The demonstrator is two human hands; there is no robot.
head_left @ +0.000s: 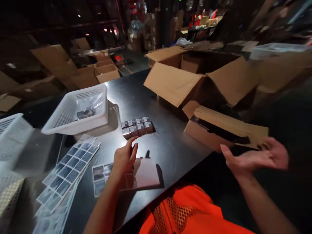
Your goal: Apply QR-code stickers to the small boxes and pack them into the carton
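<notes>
My left hand (124,155) hovers over the table, index finger and thumb apart, with nothing visible in it. Just beyond its fingertip stands a block of several small shiny square boxes (136,126) in two rows. Below that hand lie a sticker sheet (98,174) and a plain pale pink sheet or pad (147,172), partly hidden by the wrist. At the right, my right hand (258,157) is palm up with fingers spread and slightly blurred. It is beside the raised flap of a narrow open carton (207,135); whether they touch I cannot tell.
A white plastic basket (75,128) holding a few small pieces stands at the left, near fanned sheets of dark square labels (70,165). A large open cardboard box (173,81) sits at the back right. People in orange vests (195,21) are far behind.
</notes>
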